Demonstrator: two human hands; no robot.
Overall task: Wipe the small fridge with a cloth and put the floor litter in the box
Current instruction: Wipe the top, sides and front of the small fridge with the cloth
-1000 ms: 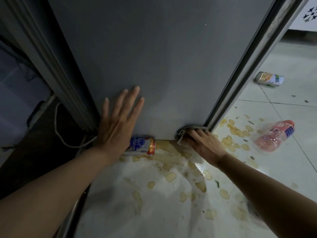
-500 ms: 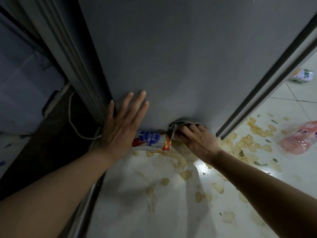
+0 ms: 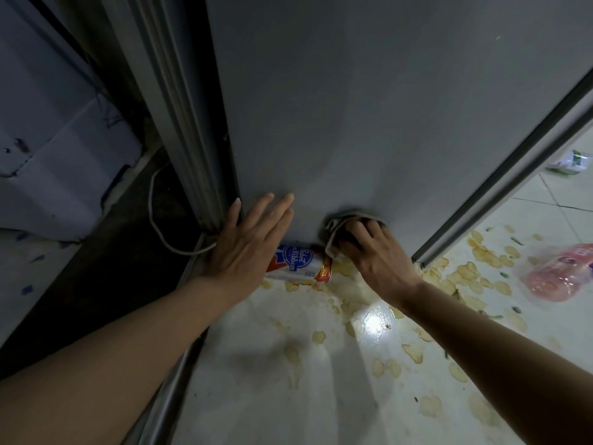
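Note:
The grey side panel of the small fridge [image 3: 369,107] fills the upper middle. My left hand [image 3: 248,242] lies flat against its lower left corner, fingers straight. My right hand [image 3: 373,252] grips a bunched grey cloth [image 3: 335,223] and holds it against the panel's bottom edge. A white, blue and red beer can [image 3: 300,263] lies on its side on the floor between my hands, just below the cloth. Potato chips [image 3: 475,274] are scattered over the white floor tiles.
A pink plastic bottle [image 3: 558,273] lies on the floor at the right. Another can [image 3: 572,160] lies far right beyond the fridge's front edge. A white cable [image 3: 154,216] loops along the dark gap left of the fridge. The box is out of sight.
My right hand has slid the cloth leftward along the fridge's bottom edge, from the front corner toward the beer can. My left hand stays flat on the panel.

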